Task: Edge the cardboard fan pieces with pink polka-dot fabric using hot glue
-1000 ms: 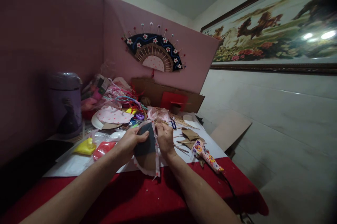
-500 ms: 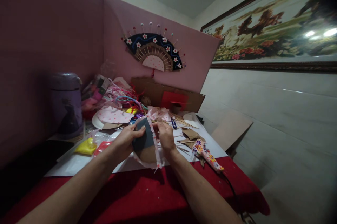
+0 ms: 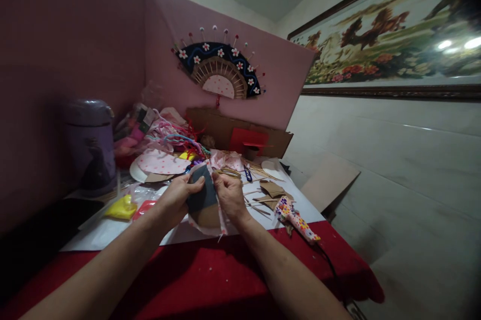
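Note:
Over the table I hold up a brown cardboard piece [image 3: 206, 218] with a dark grey-blue patch [image 3: 201, 197] on its face. Pink fabric with red dots wraps over its edge. At the left side, my left hand [image 3: 180, 197] grips the piece, its thumb pressed on the dark patch and its fingers behind. My right hand [image 3: 231, 195] pinches the fabric along the right edge, thumb and fingers closed together. Just behind the right hand lies a tan curved item [image 3: 229, 173], mostly hidden.
A flower-patterned glue gun [image 3: 298, 222] with a cord lies right, near cardboard scraps [image 3: 272, 191], thin sticks and a blue cutter [image 3: 247, 174]. Left are yellow clay [image 3: 122, 208], dotted fabric [image 3: 161, 162] and a purple flask [image 3: 90, 147]. A decorated fan [image 3: 221, 67] hangs behind.
My right hand has shifted slightly left and its fingers have come down onto the fabric edge. The cardboard piece has risen a little; my left hand keeps its grip.

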Tool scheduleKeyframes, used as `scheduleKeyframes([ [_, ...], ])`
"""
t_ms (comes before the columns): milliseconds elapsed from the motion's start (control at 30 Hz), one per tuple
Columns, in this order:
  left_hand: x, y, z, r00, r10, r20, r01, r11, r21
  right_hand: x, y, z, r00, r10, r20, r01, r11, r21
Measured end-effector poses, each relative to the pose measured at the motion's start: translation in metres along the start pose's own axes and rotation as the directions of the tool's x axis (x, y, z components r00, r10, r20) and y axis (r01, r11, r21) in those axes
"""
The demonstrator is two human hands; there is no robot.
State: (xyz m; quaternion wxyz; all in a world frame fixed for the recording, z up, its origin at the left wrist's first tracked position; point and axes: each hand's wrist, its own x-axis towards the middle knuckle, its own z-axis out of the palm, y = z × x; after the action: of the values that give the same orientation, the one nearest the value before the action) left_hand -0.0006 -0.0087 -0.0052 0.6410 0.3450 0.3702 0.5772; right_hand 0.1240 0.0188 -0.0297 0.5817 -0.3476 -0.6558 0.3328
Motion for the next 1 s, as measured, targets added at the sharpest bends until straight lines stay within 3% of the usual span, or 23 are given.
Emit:
scheduleKeyframes([
  [100, 0.0, 0.002, -0.001, 1.0, 0.0, 0.009, 0.0, 1.0, -0.013, 0.001, -0.002, 0.001, 0.978, 0.201, 0.046, -0.206, 0.957, 0.206],
  [167, 0.0, 0.003, -0.002, 1.0, 0.008, 0.022, -0.007, 1.0, -0.016, 0.001, -0.002, 0.001, 0.965, 0.254, 0.067, -0.263, 0.931, 0.255],
  [333, -0.001, 0.002, -0.001, 1.0, 0.015, 0.026, -0.015, 1.0, -0.018, 0.002, 0.005, 0.001, 0.984, 0.153, 0.088, -0.169, 0.96, 0.223],
  [633, 0.001, -0.003, 0.0, 0.999, 0.039, -0.007, -0.039, 0.999, 0.025, 0.003, 0.005, 0.001, 0.999, -0.036, 0.002, 0.035, 0.999, 0.041],
  [733, 0.001, -0.001, 0.0, 1.0, 0.024, -0.017, -0.024, 1.0, 0.012, 0.001, 0.005, 0.003, 0.995, 0.096, 0.007, -0.096, 0.984, 0.153],
  [867, 0.002, 0.004, -0.002, 1.0, 0.016, -0.023, -0.017, 0.999, -0.031, 0.0, 0.003, 0.004, 0.932, 0.361, 0.043, -0.351, 0.865, 0.359],
  [1000, 0.001, 0.008, -0.005, 0.999, 0.028, -0.029, -0.03, 0.996, -0.081, -0.002, 0.0, 0.005, 0.921, 0.373, 0.115, -0.383, 0.808, 0.447],
])
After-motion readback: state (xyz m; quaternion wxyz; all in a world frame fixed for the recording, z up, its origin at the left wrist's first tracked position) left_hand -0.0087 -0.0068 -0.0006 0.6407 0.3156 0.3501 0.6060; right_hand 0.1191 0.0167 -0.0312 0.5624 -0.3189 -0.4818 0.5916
